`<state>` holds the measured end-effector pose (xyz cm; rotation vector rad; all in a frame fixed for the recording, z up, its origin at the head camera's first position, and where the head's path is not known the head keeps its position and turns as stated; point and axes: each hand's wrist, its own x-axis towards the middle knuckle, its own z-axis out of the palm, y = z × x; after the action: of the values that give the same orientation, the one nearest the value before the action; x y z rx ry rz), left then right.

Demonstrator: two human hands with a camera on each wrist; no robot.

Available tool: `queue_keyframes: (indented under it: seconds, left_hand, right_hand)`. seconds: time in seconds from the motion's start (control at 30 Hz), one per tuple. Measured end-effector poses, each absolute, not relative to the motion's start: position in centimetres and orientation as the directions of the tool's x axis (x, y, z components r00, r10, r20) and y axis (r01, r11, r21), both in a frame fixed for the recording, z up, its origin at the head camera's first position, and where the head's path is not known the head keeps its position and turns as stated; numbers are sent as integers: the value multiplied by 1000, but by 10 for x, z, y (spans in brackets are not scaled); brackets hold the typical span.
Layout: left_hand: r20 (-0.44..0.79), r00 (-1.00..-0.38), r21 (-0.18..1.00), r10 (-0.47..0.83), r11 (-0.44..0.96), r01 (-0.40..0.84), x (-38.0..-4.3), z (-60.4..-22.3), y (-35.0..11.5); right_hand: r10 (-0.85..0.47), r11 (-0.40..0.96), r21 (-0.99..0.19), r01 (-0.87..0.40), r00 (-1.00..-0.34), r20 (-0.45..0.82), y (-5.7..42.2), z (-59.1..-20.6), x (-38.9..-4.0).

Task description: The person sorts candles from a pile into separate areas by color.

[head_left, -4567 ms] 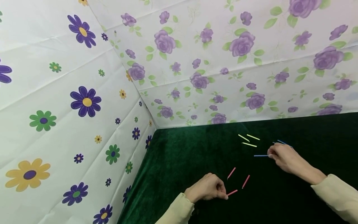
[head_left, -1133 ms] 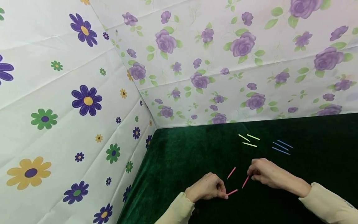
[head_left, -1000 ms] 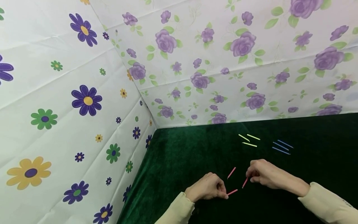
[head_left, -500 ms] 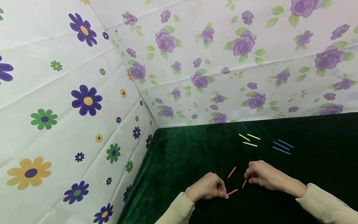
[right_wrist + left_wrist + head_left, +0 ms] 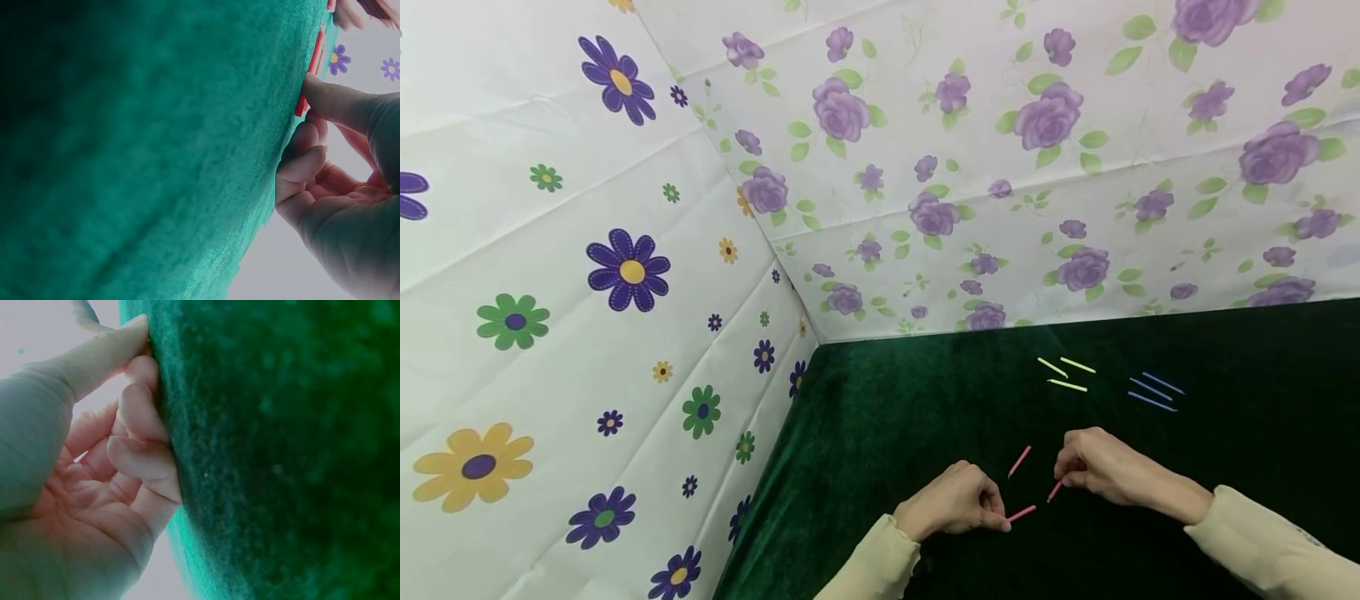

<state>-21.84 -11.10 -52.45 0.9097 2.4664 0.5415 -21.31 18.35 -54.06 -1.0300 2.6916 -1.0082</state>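
Three thin pink candles lie close together on dark green velvet cloth (image 5: pixel 925 400). The lower pink candle (image 5: pixel 1022 513) has its near end at the thumb and fingertips of my left hand (image 5: pixel 955 502), which pinch it against the cloth. My right hand (image 5: pixel 1105 467) pinches the upper end of the right-hand pink candle (image 5: pixel 1056 490); the right wrist view shows that red-looking candle (image 5: pixel 317 53) under the thumb. Between and above the hands lies a third pink candle (image 5: pixel 1019 462), untouched. In the left wrist view the left hand's fingers (image 5: pixel 147 459) are curled against the cloth; no candle is visible there.
Farther back lie three yellow candles (image 5: pixel 1067 385) in a loose group. To their right, three blue candles (image 5: pixel 1152 402) lie side by side at a slant. White flowered sheets (image 5: pixel 925 275) stand behind and along the left edge of the cloth.
The right hand let go of a blue candle beside the other two and came down to the right-hand pink candle, whose slant has since shifted slightly. The left hand stays put.
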Motion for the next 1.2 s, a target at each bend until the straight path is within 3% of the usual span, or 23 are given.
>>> queue_keyframes:
  seconds: [0.8,1.2]
  left_hand:
    - [-255,-633,489,731,663,567,-222,-522,-113]
    - [-212,-669,534,712,658,531,-232,-518,-115]
  right_hand:
    - [-614,523,-669,-528,-778,134,186,-544,-218]
    - [-619,516,-684,-516,-776,119,188,-546,-220]
